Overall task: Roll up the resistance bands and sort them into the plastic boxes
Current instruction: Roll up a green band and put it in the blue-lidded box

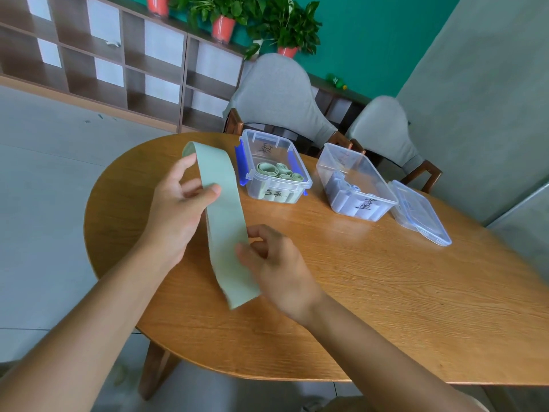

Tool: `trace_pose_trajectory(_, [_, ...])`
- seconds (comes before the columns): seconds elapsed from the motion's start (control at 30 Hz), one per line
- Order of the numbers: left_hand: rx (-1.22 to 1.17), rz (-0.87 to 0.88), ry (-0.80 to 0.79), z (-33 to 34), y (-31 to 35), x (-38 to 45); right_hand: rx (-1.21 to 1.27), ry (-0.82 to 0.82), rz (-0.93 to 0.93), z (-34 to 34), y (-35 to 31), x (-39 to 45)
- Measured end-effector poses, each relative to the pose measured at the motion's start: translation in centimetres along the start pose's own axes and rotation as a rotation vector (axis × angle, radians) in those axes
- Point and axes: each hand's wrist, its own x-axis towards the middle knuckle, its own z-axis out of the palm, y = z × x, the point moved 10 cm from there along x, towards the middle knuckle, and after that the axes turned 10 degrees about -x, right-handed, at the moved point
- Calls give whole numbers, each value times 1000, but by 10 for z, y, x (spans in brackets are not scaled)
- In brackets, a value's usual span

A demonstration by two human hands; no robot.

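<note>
A pale green resistance band is stretched out flat above the wooden table, unrolled. My left hand holds its upper part, thumb on the front face and fingers behind. My right hand pinches the band's right edge near its lower end. A clear plastic box with blue latches holds several rolled green bands. To its right a second clear box holds several rolled light blue bands. Both boxes carry handwritten labels.
A clear lid lies on the table right of the second box. Two grey-covered chairs stand behind the table. A wooden shelf unit with potted plants runs along the back wall.
</note>
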Motion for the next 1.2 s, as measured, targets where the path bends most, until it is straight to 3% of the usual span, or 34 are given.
trace_pose_trajectory(0.1, [67,23,24,-5,1,5,247,-64,96,8,5,2])
trace_pose_trajectory(0.3, [446,22,-39,-10,-3,14,188,-77,195,20,27,-1])
trace_pose_trajectory(0.53, [792,89,-53,-12,-4,15,-235,20,23,7,19,-15])
trace_pose_trajectory(0.73, [983,189,-57,-12,4,2,-266,64,-78,10,14,-23])
trace_pose_trajectory(1.0, [1072,135,-261,0,-8,15,-318,120,-181,18,10,-29])
trace_pose_trajectory(1.2, [1164,114,-291,-1,-10,34,-333,117,-230,21,7,-33])
